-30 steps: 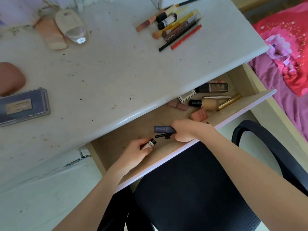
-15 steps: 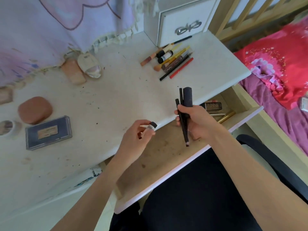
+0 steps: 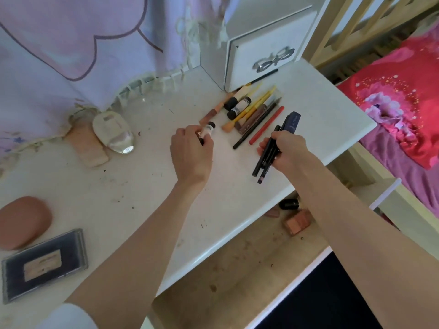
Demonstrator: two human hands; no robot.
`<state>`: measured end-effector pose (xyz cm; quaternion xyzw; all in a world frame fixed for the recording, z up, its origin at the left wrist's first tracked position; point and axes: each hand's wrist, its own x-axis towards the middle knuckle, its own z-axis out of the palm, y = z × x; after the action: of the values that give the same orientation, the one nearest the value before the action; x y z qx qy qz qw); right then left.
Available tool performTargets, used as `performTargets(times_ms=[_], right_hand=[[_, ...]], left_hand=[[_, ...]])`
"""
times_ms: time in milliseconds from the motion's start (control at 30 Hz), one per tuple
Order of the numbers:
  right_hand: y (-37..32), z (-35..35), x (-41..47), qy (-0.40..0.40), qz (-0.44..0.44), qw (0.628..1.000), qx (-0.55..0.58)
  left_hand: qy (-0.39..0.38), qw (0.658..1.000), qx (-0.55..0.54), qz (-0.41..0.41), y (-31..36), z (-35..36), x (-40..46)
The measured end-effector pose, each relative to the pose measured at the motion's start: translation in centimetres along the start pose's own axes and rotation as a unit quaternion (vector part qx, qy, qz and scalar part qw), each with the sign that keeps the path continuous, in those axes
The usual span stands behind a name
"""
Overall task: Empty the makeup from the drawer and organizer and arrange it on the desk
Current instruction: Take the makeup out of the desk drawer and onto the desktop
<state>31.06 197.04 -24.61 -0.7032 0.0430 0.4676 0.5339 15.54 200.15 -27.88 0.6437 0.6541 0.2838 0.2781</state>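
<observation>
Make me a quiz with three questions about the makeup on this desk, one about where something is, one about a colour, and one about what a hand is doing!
1. Where is the red pencil?
A. in the drawer
B. on the desk, at the right edge of the makeup pile
C. on the bed

2. What colour is the palette at the desk's near left?
A. dark blue
B. yellow
C. green

3. What is the right hand doing?
A. resting flat
B. pointing
C. gripping dark pencils and a dark tube

Answers:
1 B, it lies on the white top beside the black pencil.
2 A, its lid is navy with a tan label.
3 C, its fingers curl round the bundle.
</observation>
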Motion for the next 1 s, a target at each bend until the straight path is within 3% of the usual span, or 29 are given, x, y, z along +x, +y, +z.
performTargets(times_ms=[200,533,767,1000], right_hand=[[-1.8,2.0,1.9,0.052,-0.02,0.998,-0.022],[-2.1,0.4,1.9,0.051,-0.031,0.997,-0.056],[-0.6,-1.3,1.8,0.066,-0.038,0.989,-0.127],[0.1,-1.1,1.5,0.072,-0.07,0.989,-0.104]], left_hand=[[-0.001,0.999,-0.023,0.035,-0.3,0.9,3.1],[-0.021,0.994,-0.043,0.1,0.0,2.2,4.1],[-0.047,0.959,0.101,0.261,-2.5,2.2,0.2],[-0.078,0.941,0.174,0.279,-2.8,2.4,0.1]])
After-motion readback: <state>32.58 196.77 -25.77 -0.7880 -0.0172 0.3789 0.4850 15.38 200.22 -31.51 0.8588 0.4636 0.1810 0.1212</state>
